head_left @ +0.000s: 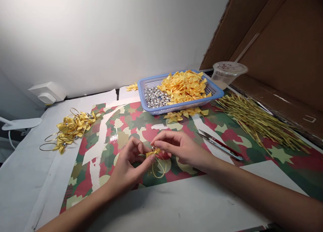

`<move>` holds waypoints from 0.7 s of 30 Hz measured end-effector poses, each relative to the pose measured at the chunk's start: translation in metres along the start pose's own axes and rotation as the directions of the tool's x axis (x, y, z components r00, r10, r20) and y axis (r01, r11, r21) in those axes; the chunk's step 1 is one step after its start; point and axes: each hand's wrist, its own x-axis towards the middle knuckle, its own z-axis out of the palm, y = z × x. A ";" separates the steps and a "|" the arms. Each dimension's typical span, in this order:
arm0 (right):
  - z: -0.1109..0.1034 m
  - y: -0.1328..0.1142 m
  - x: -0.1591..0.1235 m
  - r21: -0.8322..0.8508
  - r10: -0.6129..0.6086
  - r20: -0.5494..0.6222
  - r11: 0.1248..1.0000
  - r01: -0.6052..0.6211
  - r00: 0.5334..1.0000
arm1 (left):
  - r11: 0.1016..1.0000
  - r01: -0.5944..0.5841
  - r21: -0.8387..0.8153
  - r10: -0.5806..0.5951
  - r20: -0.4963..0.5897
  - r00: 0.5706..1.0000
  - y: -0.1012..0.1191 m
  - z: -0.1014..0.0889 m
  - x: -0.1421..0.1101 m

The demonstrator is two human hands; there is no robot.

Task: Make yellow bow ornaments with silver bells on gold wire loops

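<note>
My left hand pinches a small yellow ribbon bow between thumb and fingers, above the patterned table covering. My right hand closes on the same bow from the other side, its thumb and forefinger at a silver bell at the bow's middle. A thin gold loop hangs down from the bow towards me. The fingertips partly hide how bell, bow and loop are joined.
A blue basket at the back holds silver bells and yellow bows. Finished-looking looped bows lie left. Gold ties, snips and a lidded plastic cup are on the right, beside a cardboard wall.
</note>
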 end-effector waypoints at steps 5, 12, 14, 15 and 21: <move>-0.003 0.005 0.001 -0.039 -0.003 0.038 0.999 0.004 0.999 | 1.000 -0.011 0.025 0.011 0.012 1.000 -0.001 -0.002 0.001; -0.001 0.010 0.002 0.028 -0.027 0.029 0.999 0.027 0.999 | 0.997 -0.017 0.082 0.012 0.059 0.998 -0.005 -0.005 0.001; 0.000 0.009 0.001 0.033 -0.006 0.012 0.999 0.005 1.000 | 0.998 -0.014 0.063 0.010 0.055 0.998 -0.004 -0.004 0.001; 0.000 0.008 0.000 0.036 -0.004 0.000 0.999 0.004 1.000 | 0.999 -0.016 0.050 0.014 0.043 0.999 -0.004 -0.003 0.001; -0.002 0.001 -0.002 -0.054 -0.043 -0.081 0.998 0.039 0.996 | 1.000 -0.017 0.004 0.018 -0.032 0.999 -0.001 0.003 0.000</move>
